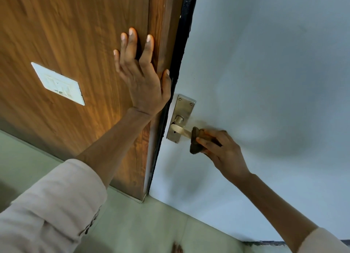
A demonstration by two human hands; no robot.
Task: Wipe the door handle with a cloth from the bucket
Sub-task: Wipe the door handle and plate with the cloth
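Pressing flat with fingers spread, the left hand (141, 76) rested on the wooden panel (66, 35) beside the door edge. The right hand (220, 148) pinched a dark brown cloth (196, 141) around the metal door handle (181, 130), mounted on a steel plate (182, 109) on the pale door (265, 73).

So from where I'm looking, the wood panel (66, 44) is on the left with a switch plate (57, 83) on it, and my left hand (141, 73) flat by its right edge. Door (265, 82) on the right, handle (180, 129) near its left edge, my right hand (221, 150) pressing the cloth (197, 139) around the lever.
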